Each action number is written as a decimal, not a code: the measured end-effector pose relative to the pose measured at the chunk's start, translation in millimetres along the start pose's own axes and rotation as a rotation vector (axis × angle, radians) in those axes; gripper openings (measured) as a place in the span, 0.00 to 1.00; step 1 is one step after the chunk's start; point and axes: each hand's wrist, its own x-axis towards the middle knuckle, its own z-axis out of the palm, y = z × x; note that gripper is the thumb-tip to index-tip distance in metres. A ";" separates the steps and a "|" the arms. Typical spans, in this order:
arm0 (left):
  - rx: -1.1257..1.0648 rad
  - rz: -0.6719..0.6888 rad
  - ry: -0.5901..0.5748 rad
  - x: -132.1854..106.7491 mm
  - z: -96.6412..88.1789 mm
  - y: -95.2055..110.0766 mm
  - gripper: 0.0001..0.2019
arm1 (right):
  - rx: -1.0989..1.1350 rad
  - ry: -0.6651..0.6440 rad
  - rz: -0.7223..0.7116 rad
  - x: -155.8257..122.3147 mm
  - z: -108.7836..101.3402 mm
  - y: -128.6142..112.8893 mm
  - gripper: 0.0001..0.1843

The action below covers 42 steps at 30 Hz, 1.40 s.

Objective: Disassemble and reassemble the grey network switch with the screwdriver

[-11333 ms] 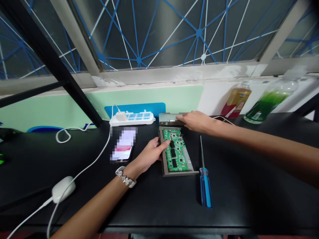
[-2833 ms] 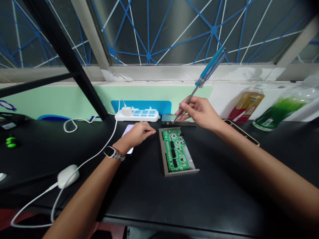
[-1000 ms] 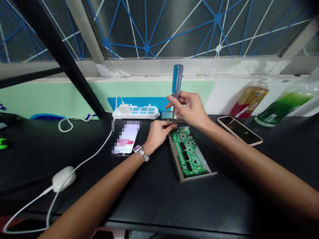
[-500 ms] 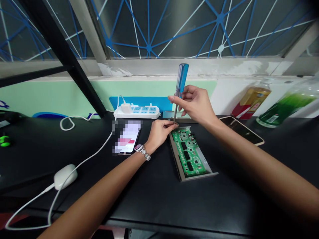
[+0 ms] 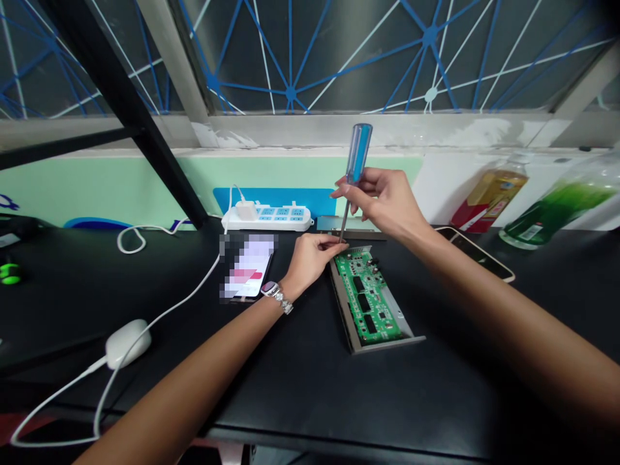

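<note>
My right hand [image 5: 382, 197] is closed around the lower handle of a screwdriver [image 5: 358, 155] with a clear and blue grip. The metal shaft runs down, leaning slightly, to the far left corner of a green circuit board [image 5: 371, 297] in an open grey metal case. Beside the screwdriver's tip, my left hand [image 5: 314, 258] pinches thumb and forefinger together at that corner. Whatever lies between those fingers is hidden. A watch with a silver band [image 5: 278, 297] is on my left wrist.
Left of the board lies a lit phone [image 5: 252, 265]; a dark phone [image 5: 477, 255] is at the right. A white power strip [image 5: 266, 216] stands against the wall. Two drink bottles [image 5: 489, 197] are at the back right. A white cable [image 5: 179, 303] crosses the black table [image 5: 300, 387] near a white case [image 5: 128, 342].
The screwdriver's handle has tipped and turned a little to the right, with my right hand shifting along. My left hand and the board stay in place.
</note>
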 end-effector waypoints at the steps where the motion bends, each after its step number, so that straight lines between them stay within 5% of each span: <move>1: 0.002 0.003 0.001 0.0 0.1 -0.5 0.08 | -0.003 0.033 0.011 -0.2 -0.1 -0.4 0.17; 7: 0.028 0.039 -0.020 -0.5 -2.5 -2.9 0.09 | 0.015 -0.127 -0.019 -0.4 -2.1 -5.6 0.15; 14: 0.021 0.105 -0.014 3.9 -3.4 -4.0 0.06 | -0.077 -0.092 0.011 -1.8 -1.7 6.3 0.22; 20: 0.058 0.123 0.011 8.4 -4.0 -2.3 0.09 | 0.037 -0.154 0.138 -6.9 1.3 18.1 0.11; 24: 0.103 0.180 -0.088 8.4 -7.3 0.5 0.06 | 0.032 -0.220 0.131 -8.4 0.4 20.0 0.12; 29: 0.014 0.133 0.001 10.6 -5.9 -2.5 0.10 | 0.050 -0.232 0.122 -13.1 -1.2 26.4 0.14; 34: 0.076 0.168 -0.152 9.9 -12.0 -1.7 0.06 | 0.040 -0.275 0.113 -18.0 -2.9 29.5 0.11; 39: -0.002 0.118 -0.052 10.1 -10.7 -0.1 0.07 | -0.050 -0.230 0.023 -20.3 -2.5 30.7 0.09; 42: 0.018 0.145 -0.101 10.3 -10.5 0.3 0.06 | -0.033 -0.261 0.024 -21.2 -2.1 29.7 0.10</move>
